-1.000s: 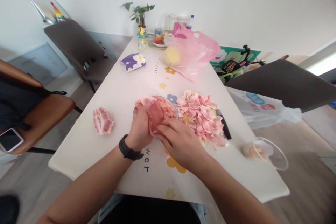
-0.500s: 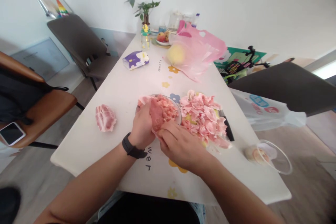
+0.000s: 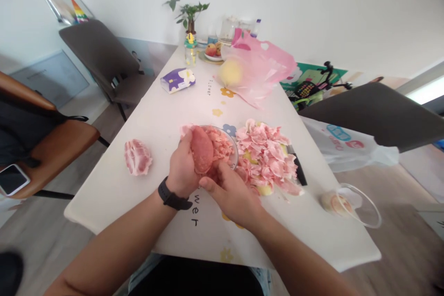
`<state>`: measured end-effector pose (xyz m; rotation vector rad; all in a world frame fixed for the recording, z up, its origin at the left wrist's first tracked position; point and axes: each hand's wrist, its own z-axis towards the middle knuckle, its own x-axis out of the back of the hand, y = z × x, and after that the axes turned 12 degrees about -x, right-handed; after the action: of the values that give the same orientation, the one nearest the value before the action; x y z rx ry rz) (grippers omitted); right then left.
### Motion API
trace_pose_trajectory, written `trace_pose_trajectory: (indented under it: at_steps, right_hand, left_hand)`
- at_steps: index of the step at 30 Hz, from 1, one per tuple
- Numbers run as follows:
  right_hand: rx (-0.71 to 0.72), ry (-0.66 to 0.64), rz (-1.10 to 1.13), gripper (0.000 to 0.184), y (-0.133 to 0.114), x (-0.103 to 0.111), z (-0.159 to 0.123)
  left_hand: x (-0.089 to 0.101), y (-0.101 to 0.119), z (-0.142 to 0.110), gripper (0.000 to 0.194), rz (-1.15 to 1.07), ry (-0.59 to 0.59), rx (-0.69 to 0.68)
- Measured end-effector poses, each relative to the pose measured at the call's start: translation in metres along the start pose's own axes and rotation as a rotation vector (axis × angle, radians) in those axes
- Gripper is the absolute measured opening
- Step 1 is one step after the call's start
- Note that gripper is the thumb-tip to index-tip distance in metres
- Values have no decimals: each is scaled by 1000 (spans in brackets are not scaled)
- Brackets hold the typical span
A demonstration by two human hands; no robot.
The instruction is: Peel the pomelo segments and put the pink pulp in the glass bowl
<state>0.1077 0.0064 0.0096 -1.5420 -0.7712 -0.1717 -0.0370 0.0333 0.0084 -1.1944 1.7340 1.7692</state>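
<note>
My left hand (image 3: 182,166), with a black watch on its wrist, is closed round a pink pomelo segment (image 3: 201,149) held just over the near rim of a glass bowl (image 3: 234,148) of pink pulp. My right hand (image 3: 231,190) is below and to the right of the segment; its fingers are curled and pinch at the segment's lower end. A heap of pink peel scraps (image 3: 267,155) lies right of the bowl. A larger peeled pomelo chunk (image 3: 137,157) rests on the white table (image 3: 166,115) to the left.
A black-handled knife (image 3: 297,169) lies beside the peel heap, and a clear lid (image 3: 357,203) sits near the table's right edge. Further back are a pink plastic bag (image 3: 260,69), a purple tissue pack (image 3: 177,79), a fruit plate and a plant. Chairs flank both sides; a phone (image 3: 12,179) lies on the left one.
The segment has turned more upright in my left hand. My right hand has drawn back toward me and dropped below the segment's lower end.
</note>
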Motion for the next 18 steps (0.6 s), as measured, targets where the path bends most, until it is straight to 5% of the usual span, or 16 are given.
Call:
trace_pose_trajectory:
  at_steps: [12, 18]
  right_hand:
    - [47, 8, 31, 30, -17, 4, -3]
    - [-142, -138, 457, 24, -10, -5, -4]
  left_hand:
    - [1, -1, 1, 38, 56, 4, 2]
    - [-6, 3, -1, 28, -48, 10, 124]
